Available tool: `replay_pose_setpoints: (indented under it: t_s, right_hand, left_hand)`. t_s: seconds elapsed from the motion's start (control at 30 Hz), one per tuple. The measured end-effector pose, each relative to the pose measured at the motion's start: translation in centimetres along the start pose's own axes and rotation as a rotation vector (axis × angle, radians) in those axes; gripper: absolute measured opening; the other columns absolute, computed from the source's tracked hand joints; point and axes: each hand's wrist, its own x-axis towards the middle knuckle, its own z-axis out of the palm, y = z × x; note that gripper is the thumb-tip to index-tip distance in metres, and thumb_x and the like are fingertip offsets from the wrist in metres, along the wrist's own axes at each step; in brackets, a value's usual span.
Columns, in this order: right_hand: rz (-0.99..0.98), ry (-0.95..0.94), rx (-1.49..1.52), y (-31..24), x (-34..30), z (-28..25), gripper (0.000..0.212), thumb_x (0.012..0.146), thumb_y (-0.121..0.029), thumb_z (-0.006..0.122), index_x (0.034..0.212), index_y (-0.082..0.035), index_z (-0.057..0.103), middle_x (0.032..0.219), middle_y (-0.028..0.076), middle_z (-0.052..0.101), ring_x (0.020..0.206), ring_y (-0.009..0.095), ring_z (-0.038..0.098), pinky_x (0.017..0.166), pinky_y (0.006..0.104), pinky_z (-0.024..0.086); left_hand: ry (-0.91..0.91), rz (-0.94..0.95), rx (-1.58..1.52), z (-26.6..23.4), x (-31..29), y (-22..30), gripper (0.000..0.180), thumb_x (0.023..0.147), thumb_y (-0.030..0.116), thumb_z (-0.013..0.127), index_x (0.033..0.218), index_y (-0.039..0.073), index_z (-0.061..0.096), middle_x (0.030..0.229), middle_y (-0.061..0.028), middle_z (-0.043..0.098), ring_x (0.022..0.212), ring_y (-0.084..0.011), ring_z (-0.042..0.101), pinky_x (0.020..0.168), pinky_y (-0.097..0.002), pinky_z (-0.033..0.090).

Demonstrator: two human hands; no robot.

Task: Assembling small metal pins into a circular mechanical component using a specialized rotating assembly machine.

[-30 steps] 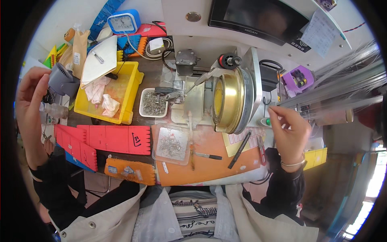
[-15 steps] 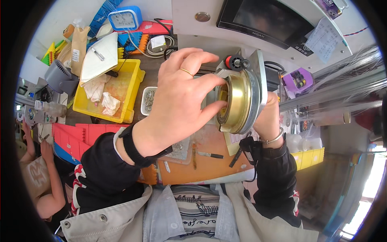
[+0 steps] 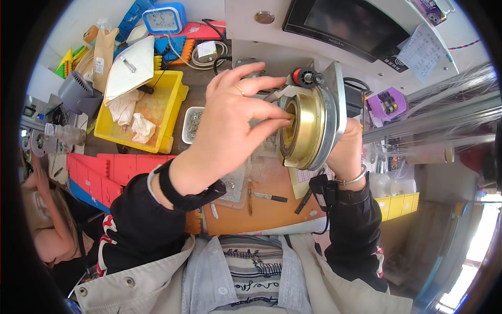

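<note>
In the middle of the view, a brass-coloured round drum (image 3: 311,123) is mounted on a grey metal plate (image 3: 337,99). My left hand (image 3: 222,125) is at the drum's open left face. Its thumb and index finger are pinched together at the opening; whatever they may hold is too small or hidden to make out. The other fingers extend toward a small red and black roller (image 3: 303,77) above the drum. Behind the plate on the right is my right hand (image 3: 347,153); the plate and drum hide its fingers.
A yellow tray (image 3: 168,144) with crumpled white cloths stands at left, beside a small white tray (image 3: 186,137) of tiny parts. A knife (image 3: 270,197) lies on the orange mat (image 3: 272,220). A screen (image 3: 342,26) sits above. At far left, another person's arm (image 3: 55,204) shows.
My left thumb and index finger have come together at the drum's opening, from a wider spread. My right hand stays behind the plate.
</note>
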Motion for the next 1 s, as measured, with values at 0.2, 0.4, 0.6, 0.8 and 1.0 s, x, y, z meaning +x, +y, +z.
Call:
replay_pose_setpoints:
  t_s: [0.2,0.4,0.6,0.8,1.0]
  right_hand:
    - [0.000,0.104,-0.173,-0.5,-0.5,-0.1,0.009,0.081,0.006,0.070,0.088,0.002,0.074,0.074,-0.002,0.068,0.071,0.002,0.057,0.063,0.0214,0.047]
    - [0.043,0.156,-0.199,-0.9,-1.0,-0.5,0.008,0.082,0.006,0.071,0.089,0.003,0.073,0.074,-0.002,0.066,0.069,0.002,0.055,0.060,0.0199,0.043]
    - [0.057,0.208,-0.286,-0.4,-1.6,-1.5,0.008,0.083,0.003,0.073,0.092,0.004,0.072,0.071,-0.005,0.059,0.063,0.001,0.047,0.055,0.0200,0.037]
    - [0.072,0.202,-0.310,-0.4,-2.2,-1.5,0.009,0.082,0.002,0.072,0.092,0.003,0.073,0.068,-0.004,0.056,0.061,0.002,0.046,0.054,0.0205,0.036]
    - [0.047,0.195,-0.352,-0.8,-2.1,-0.7,0.013,0.078,0.003,0.072,0.091,0.000,0.074,0.066,-0.001,0.055,0.058,0.004,0.047,0.053,0.0217,0.036]
  left_hand:
    - [0.075,-0.044,-0.069,-1.7,-1.4,-0.6,0.013,0.081,0.006,0.076,0.092,0.009,0.080,0.116,-0.0065,0.073,0.128,-0.0313,0.055,0.107,-0.0431,0.041]
    - [0.136,-0.159,-0.293,-2.6,-2.3,-1.1,0.014,0.078,-0.002,0.077,0.091,0.004,0.079,0.108,-0.0110,0.073,0.124,-0.0290,0.058,0.103,-0.0407,0.044]
    - [0.140,-0.212,-0.419,-2.7,-2.8,-1.1,0.012,0.080,-0.002,0.077,0.092,0.001,0.077,0.108,-0.0124,0.073,0.123,-0.0289,0.058,0.102,-0.0400,0.044]
    - [0.144,-0.240,-0.477,-2.7,-2.9,-1.5,0.011,0.081,-0.005,0.075,0.092,0.000,0.076,0.108,-0.0137,0.072,0.121,-0.0288,0.059,0.101,-0.0388,0.044]
    - [0.142,-0.379,-0.571,-2.7,-4.0,-2.0,0.011,0.082,-0.005,0.073,0.092,-0.001,0.076,0.107,-0.0142,0.072,0.119,-0.0277,0.060,0.101,-0.0381,0.044]
